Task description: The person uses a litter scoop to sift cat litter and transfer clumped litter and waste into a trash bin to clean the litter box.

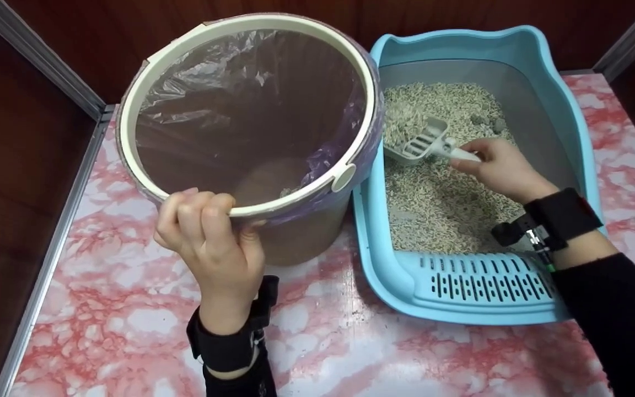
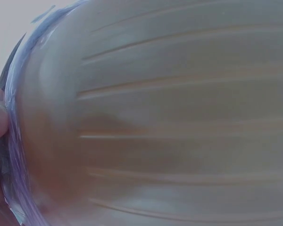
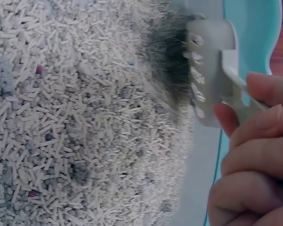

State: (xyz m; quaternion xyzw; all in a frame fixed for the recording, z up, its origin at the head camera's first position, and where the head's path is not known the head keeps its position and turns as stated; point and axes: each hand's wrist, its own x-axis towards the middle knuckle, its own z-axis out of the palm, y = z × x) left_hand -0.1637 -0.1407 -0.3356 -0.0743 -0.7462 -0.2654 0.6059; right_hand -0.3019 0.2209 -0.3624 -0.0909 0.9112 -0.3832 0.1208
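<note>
My left hand [image 1: 210,237] grips the near rim of a round trash bin [image 1: 301,237], fingers curled over the edge and the thumb on the outside. A thin purple plastic liner [image 1: 202,82] covers the bin's inside and folds over its rim. My right hand [image 1: 507,168] holds a pale slotted litter scoop [image 1: 440,144] by its handle. The scoop is inside the blue litter box [image 1: 371,226], at its left wall, tilted, with pellets beside and behind it. In the right wrist view the scoop [image 3: 212,70] shows its slotted side over the litter [image 3: 108,141].
Grey clumps [image 1: 498,125] lie on the litter toward the back right. A slotted step [image 1: 488,281] forms the box's front. Bin and box stand side by side on a red-and-white marbled floor [image 1: 328,342], with dark wood panels [image 1: 14,165] at the back and sides.
</note>
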